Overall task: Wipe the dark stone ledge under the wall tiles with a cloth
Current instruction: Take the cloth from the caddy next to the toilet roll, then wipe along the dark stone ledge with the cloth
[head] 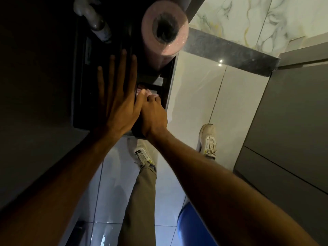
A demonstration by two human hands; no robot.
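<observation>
- The left hand (117, 103) is lying flat with the fingers spread wide, pressing against the dark surface of a black unit (85, 82) that's sitting in deep shadow. It isn't holding anything.
- The right hand (153, 116) is curling tight just beside it, touching the left hand's edge, and its fingertips are pinching something pinkish-white (144, 92) at a small recess in the unit. That could be the cloth or a sheet off the roll, honestly can't tell.
- A big pink roll (165, 27) with a dark hollow core is sitting above the hands, at the top of that same unit.
- The dark stone ledge (230, 52) is running diagonally to the right of the roll, right under the marbled wall tiles (248, 20), with plain glossy tiles (198, 82) below it. It's well apart from both hands, and nothing is touching it.
- Something pale and rounded (92, 15) is showing at the top left, too dark to identify.
- Further down, the person is standing on shiny floor tiles (110, 183) in white sneakers (208, 139) and khaki trousers (142, 201).
- A grey cabinet (287, 125) is filling the right side, and a blue rounded thing (193, 226) is poking in at the bottom edge.
</observation>
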